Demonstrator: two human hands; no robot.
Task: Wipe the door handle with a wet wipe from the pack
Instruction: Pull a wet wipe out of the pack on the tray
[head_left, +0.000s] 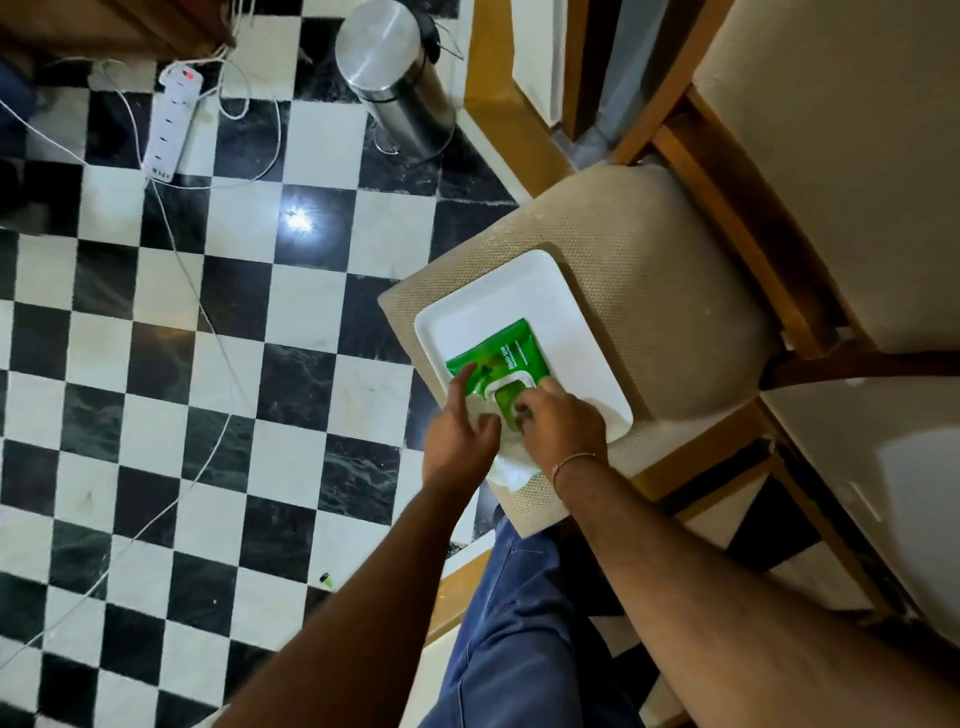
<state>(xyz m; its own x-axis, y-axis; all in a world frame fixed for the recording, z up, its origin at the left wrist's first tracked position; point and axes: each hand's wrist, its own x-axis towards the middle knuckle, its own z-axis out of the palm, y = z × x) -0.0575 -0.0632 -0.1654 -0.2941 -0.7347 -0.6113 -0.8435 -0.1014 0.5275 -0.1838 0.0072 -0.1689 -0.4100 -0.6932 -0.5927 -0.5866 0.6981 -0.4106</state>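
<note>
Your left hand (460, 431) presses flat on the green pack (496, 358) at the tray's (498, 291) near end; your right hand (563, 423) pinches at its flap, a white wipe (511, 475) trailing toward you.

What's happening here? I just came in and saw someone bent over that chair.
A person is working at a green wet wipe pack lying on a white tray on a chair seat. The left hand steadies the pack while the right hand works at its flap. A white wipe shows beneath the hands. No door handle is in view.
</note>
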